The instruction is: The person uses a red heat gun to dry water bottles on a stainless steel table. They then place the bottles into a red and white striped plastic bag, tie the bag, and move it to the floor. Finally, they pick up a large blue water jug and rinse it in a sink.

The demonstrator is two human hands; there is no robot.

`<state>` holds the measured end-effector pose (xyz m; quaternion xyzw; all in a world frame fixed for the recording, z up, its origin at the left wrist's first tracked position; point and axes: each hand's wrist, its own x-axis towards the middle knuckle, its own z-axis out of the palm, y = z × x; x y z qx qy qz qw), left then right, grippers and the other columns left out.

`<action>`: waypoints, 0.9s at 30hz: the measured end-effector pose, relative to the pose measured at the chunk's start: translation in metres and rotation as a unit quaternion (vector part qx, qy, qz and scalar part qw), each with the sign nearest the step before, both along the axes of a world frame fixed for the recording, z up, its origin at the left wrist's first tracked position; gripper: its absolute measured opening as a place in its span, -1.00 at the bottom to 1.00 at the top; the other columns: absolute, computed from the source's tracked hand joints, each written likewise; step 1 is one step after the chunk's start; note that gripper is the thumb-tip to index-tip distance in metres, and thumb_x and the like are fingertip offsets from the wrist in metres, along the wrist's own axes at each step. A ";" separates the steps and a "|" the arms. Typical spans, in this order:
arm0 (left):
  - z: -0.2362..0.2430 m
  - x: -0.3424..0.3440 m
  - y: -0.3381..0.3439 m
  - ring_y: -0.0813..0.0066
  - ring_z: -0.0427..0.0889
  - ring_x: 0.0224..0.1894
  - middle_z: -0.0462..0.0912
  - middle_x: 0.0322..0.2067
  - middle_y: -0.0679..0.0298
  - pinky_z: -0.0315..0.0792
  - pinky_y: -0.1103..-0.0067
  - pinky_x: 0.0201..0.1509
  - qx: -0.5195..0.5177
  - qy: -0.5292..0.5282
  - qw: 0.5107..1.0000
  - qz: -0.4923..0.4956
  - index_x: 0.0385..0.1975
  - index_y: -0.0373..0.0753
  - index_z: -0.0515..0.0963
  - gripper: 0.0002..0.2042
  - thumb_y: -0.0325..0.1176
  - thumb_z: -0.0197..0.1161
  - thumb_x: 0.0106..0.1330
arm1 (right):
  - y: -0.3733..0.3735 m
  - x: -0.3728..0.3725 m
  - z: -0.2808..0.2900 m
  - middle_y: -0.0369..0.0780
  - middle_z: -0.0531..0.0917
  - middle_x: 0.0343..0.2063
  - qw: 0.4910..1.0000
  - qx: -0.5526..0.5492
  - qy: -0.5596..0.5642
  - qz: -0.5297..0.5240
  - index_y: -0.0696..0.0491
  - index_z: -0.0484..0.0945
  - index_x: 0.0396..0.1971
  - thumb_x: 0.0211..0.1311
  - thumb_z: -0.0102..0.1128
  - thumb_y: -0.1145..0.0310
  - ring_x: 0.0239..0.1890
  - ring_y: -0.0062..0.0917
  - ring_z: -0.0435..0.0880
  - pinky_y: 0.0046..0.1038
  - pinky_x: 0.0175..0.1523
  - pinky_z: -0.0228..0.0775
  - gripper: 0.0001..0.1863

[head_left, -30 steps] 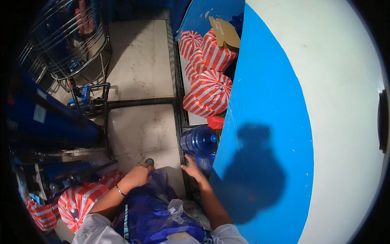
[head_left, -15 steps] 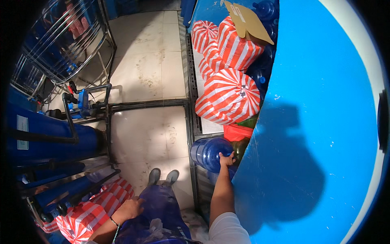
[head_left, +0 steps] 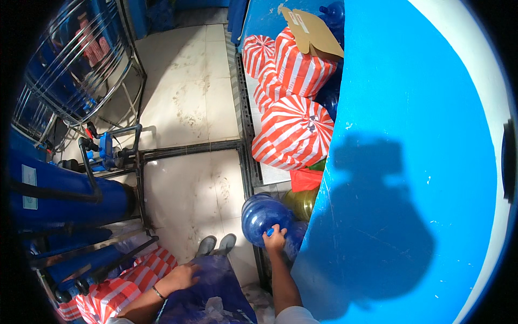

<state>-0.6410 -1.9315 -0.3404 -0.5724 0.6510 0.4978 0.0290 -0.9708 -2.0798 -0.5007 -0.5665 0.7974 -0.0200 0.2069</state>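
A large translucent blue water jug (head_left: 254,214) stands low at my right, beside the blue wall. Its blue-capped neck is in the grip of my right hand (head_left: 276,237), fingers curled round it. My left hand (head_left: 182,276) hangs in front of my dark blue apron (head_left: 208,286), holding nothing, its fingers loosely extended. Just beyond the jug lies a greenish-yellow jug (head_left: 302,203), with a red plastic bag (head_left: 306,178) by it. Another bluish jug is partly visible under my right hand.
Red-and-white striped bags (head_left: 294,132) are piled farther off, one topped by a cardboard piece (head_left: 310,33). The blue wall (head_left: 388,97) bounds my right. Left are blue tanks (head_left: 70,183), black pipes, a metal rack (head_left: 81,65) and another striped bag (head_left: 129,278). Framing crosses the tiled floor (head_left: 183,183).
My right hand has moved closer to me and left, onto the jug's neck. The jug has shifted and tilted with its top toward me, exposing more of the greenish-yellow jug.
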 end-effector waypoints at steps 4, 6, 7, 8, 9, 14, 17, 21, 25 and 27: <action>-0.046 -0.035 -0.047 -0.07 0.46 0.10 0.47 0.02 -0.08 0.38 0.24 0.17 -0.032 0.014 0.999 -0.005 0.14 -0.27 0.37 -0.43 -0.28 0.33 0.10 | 0.018 0.008 0.027 -0.06 0.41 -0.18 0.992 -0.033 -0.070 0.102 -0.12 0.46 -0.16 -0.10 0.41 0.19 -0.35 -0.01 0.61 -0.08 -0.24 0.51 -0.54; -0.069 -0.068 -0.074 -0.06 0.30 0.27 0.39 0.14 -0.06 0.21 0.22 0.34 -0.187 0.009 0.982 -0.037 0.23 -0.30 0.25 -0.27 -0.27 0.41 0.02 | 0.029 0.011 0.052 -0.07 0.40 -0.21 0.988 -0.040 -0.071 0.128 -0.12 0.47 -0.17 -0.09 0.40 0.19 -0.40 -0.03 0.62 -0.10 -0.28 0.53 -0.57; -0.076 -0.085 -0.084 -0.01 0.10 0.40 0.28 0.25 -0.04 -0.03 0.09 0.43 -0.147 0.049 0.988 -0.029 0.28 -0.33 0.18 -0.21 -0.27 0.39 0.03 | 0.036 0.011 0.068 -0.08 0.40 -0.21 0.987 -0.034 -0.064 0.147 -0.12 0.48 -0.16 -0.08 0.39 0.18 -0.38 -0.05 0.62 -0.11 -0.28 0.53 -0.57; -0.079 -0.102 -0.089 -0.01 0.09 0.40 0.26 0.27 -0.04 -0.04 0.08 0.44 -0.154 0.040 0.986 -0.042 0.31 -0.30 0.15 -0.18 -0.25 0.39 0.02 | 0.044 0.014 0.085 -0.09 0.40 -0.22 0.985 -0.017 -0.082 0.152 -0.12 0.47 -0.15 -0.07 0.39 0.16 -0.37 -0.07 0.62 -0.12 -0.29 0.53 -0.56; -0.079 -0.117 -0.091 -0.02 0.08 0.40 0.25 0.28 -0.03 -0.04 0.06 0.43 -0.163 0.077 0.982 -0.055 0.31 -0.30 0.14 -0.15 -0.24 0.41 -0.01 | 0.053 0.016 0.102 -0.09 0.39 -0.22 0.983 -0.004 -0.096 0.159 -0.12 0.47 -0.13 -0.06 0.39 0.15 -0.36 -0.09 0.62 -0.12 -0.29 0.53 -0.55; -0.045 -0.152 -0.073 -0.06 0.27 0.29 0.33 0.24 0.01 0.12 0.14 0.37 -0.246 0.242 0.920 -0.186 0.22 -0.24 0.30 -0.20 -0.31 0.42 -0.18 | 0.125 0.032 0.208 -0.10 0.39 -0.23 0.985 0.025 -0.100 0.139 -0.13 0.45 -0.06 -0.04 0.38 0.09 -0.33 -0.15 0.62 -0.15 -0.30 0.52 -0.49; 0.000 -0.162 -0.045 -0.03 0.48 0.10 0.49 0.08 0.02 0.35 0.26 0.19 -0.144 0.296 0.914 -0.238 0.05 -0.24 0.43 -0.36 -0.35 0.39 -0.18 | 0.173 0.035 0.272 -0.10 0.39 -0.25 0.991 0.016 -0.108 0.076 -0.15 0.45 -0.04 -0.03 0.38 0.07 -0.35 -0.17 0.62 -0.17 -0.31 0.51 -0.48; 0.077 -0.176 -0.005 0.01 0.60 -0.15 0.60 -0.24 0.04 0.49 0.28 -0.06 -0.156 0.397 0.868 -0.253 -0.10 -0.29 0.49 -0.50 -0.37 0.34 -0.17 | 0.236 0.037 0.343 -0.12 0.44 -0.26 0.994 -0.082 -0.071 -0.007 -0.15 0.48 -0.02 -0.04 0.38 0.04 -0.37 -0.21 0.62 -0.22 -0.35 0.50 -0.46; 0.153 -0.200 0.031 -0.03 0.63 -0.17 0.63 -0.26 0.01 0.52 0.28 -0.11 -0.164 0.433 0.833 -0.303 -0.11 -0.28 0.49 -0.50 -0.31 0.37 -0.14 | 0.298 0.038 0.403 -0.16 0.49 -0.28 0.956 -0.257 -0.075 -0.117 -0.15 0.51 -0.01 -0.06 0.39 0.04 -0.41 -0.26 0.63 -0.26 -0.37 0.50 -0.45; 0.195 -0.217 0.051 -0.03 0.63 -0.17 0.63 -0.26 0.00 0.52 0.30 -0.12 -0.180 0.449 0.816 -0.317 -0.12 -0.28 0.49 -0.51 -0.30 0.38 -0.14 | 0.326 0.034 0.434 -0.19 0.48 -0.32 0.939 -0.318 -0.027 -0.131 -0.12 0.51 -0.02 -0.09 0.41 0.07 -0.43 -0.28 0.63 -0.29 -0.39 0.50 -0.45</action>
